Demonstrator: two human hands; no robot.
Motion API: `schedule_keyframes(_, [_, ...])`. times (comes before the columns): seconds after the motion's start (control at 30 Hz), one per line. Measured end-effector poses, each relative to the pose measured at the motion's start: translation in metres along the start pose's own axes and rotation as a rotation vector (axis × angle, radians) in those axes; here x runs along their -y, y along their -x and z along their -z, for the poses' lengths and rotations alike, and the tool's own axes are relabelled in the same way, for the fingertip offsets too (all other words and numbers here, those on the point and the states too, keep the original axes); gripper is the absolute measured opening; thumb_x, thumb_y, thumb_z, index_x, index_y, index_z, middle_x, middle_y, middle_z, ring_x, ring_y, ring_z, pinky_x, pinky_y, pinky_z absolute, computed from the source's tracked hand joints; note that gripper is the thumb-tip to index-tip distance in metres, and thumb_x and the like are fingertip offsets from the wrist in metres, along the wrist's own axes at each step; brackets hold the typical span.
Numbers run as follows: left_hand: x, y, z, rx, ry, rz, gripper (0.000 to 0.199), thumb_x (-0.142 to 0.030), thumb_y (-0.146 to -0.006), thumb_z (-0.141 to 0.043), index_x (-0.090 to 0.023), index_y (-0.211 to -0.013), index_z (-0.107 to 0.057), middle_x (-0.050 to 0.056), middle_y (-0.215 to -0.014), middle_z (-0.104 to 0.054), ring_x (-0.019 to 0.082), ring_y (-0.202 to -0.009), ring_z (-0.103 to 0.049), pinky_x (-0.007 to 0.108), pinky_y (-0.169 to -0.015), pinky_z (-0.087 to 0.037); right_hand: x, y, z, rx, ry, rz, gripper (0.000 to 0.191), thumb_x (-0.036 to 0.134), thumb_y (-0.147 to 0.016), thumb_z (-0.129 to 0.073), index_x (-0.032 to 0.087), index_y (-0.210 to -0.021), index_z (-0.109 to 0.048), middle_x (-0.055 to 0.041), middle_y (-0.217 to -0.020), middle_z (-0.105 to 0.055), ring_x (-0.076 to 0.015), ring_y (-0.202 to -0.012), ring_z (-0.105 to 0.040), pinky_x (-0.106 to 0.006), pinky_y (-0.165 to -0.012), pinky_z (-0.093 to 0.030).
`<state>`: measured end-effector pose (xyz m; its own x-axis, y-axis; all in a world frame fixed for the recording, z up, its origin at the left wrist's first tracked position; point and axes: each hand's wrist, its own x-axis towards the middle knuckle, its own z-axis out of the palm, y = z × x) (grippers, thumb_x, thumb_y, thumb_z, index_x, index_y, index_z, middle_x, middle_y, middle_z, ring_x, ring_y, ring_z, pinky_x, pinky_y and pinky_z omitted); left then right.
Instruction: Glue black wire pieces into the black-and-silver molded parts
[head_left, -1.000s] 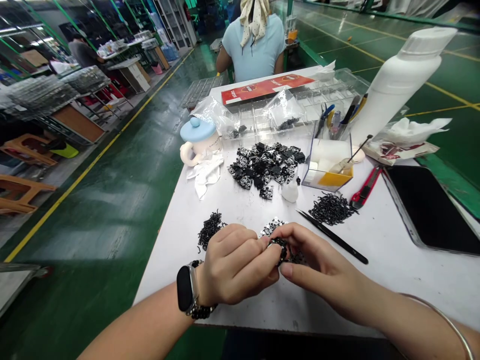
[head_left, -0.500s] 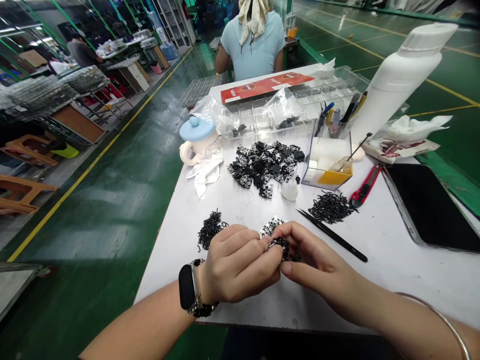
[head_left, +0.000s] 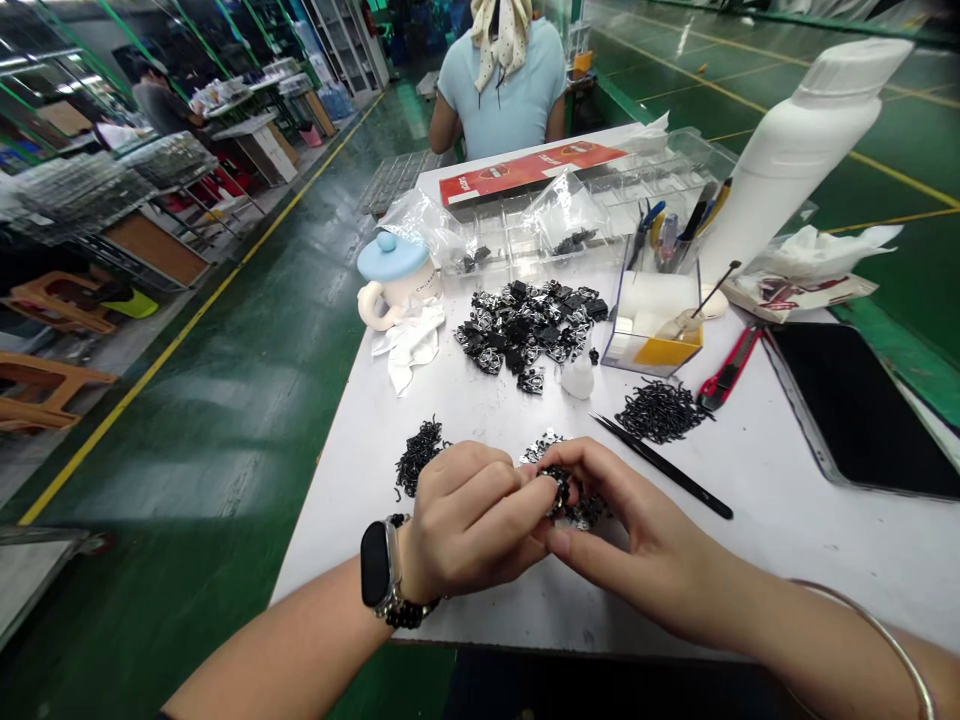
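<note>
My left hand [head_left: 480, 515] and my right hand [head_left: 637, 530] meet at the near middle of the table. Between their fingertips is a small black part with metal bits [head_left: 556, 487], mostly covered by the fingers. Both hands are closed on it, the left one curled into a loose fist. Right behind them lies a heap of small silver metal pieces [head_left: 541, 445], partly hidden. A pile of small black hooked pieces [head_left: 420, 455] is beside my left hand. Another such pile [head_left: 660, 410] lies beyond my right hand, with black tweezers [head_left: 667, 470] near it.
Farther back sits a large heap of black-and-metal parts [head_left: 525, 325]. Around it stand a blue-lidded mug [head_left: 397, 275], a small white dropper bottle [head_left: 577, 378] and a tool holder [head_left: 652, 325]. A red cutter [head_left: 731, 368], a phone [head_left: 870, 410] and a tall white bottle [head_left: 802, 160] occupy the right side.
The fingers have shifted slightly around the small black part, turning it so more of its dark side shows. The left hand has moved a little; the piles look the same.
</note>
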<state>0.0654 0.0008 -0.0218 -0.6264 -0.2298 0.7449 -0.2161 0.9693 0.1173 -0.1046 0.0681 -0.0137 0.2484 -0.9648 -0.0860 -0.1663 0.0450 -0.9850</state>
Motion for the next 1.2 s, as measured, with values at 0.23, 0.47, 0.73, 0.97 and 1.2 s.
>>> schedule_keyframes(0.23, [-0.012,-0.003,-0.003,0.025,0.418,0.494,0.025,-0.007,-0.066,-0.063,-0.017,-0.089,-0.059,0.001,-0.066,-0.059,0.013,-0.059,-0.054,0.026,-0.055,-0.047,-0.008,-0.002,0.013,-0.078,0.301,0.235,0.017,0.032,-0.085,-0.057,0.024,-0.100,-0.051,-0.0026,-0.096,-0.053,-0.0178,-0.093,-0.046,-0.035,-0.083,-0.036])
schedule_keyframes(0.47, [-0.014,-0.004,0.001,0.150,1.045,1.032,0.018,-0.013,-0.069,-0.069,-0.017,-0.085,-0.062,0.000,-0.066,-0.056,0.010,-0.061,-0.055,0.020,-0.057,-0.049,-0.005,-0.004,0.023,0.023,0.239,0.209,0.011,0.029,-0.090,-0.050,0.022,-0.082,-0.053,-0.0005,-0.080,-0.054,-0.0160,-0.082,-0.045,-0.033,-0.076,-0.034])
schedule_keyframes(0.73, [-0.009,-0.004,-0.002,0.153,1.304,1.253,0.022,-0.018,-0.067,-0.076,-0.015,-0.084,-0.063,0.000,-0.064,-0.059,0.008,-0.056,-0.056,0.020,-0.055,-0.048,-0.004,-0.006,0.022,0.005,0.129,0.004,0.026,0.042,-0.089,-0.049,0.021,-0.076,-0.054,-0.0015,-0.078,-0.052,-0.0161,-0.079,-0.046,-0.032,-0.073,-0.036])
schedule_keyframes(0.97, [-0.009,-0.001,-0.006,0.140,1.275,1.311,0.020,-0.018,-0.065,-0.073,-0.014,-0.081,-0.061,-0.002,-0.060,-0.057,0.008,-0.052,-0.053,0.020,-0.051,-0.044,-0.008,-0.008,0.019,-0.003,0.199,0.059,0.026,0.040,-0.090,-0.047,0.020,-0.073,-0.054,-0.0013,-0.074,-0.052,-0.0152,-0.076,-0.047,-0.031,-0.068,-0.036])
schedule_keyframes(1.2, [-0.010,-0.002,-0.007,0.163,1.280,1.414,0.022,-0.018,-0.063,-0.072,-0.014,-0.078,-0.057,-0.003,-0.055,-0.057,0.007,-0.046,-0.051,0.020,-0.047,-0.039,-0.006,-0.011,0.018,-0.044,0.240,0.029,0.022,0.037,-0.086,-0.054,0.020,-0.071,-0.058,-0.0013,-0.072,-0.056,-0.0158,-0.076,-0.049,-0.031,-0.070,-0.037])
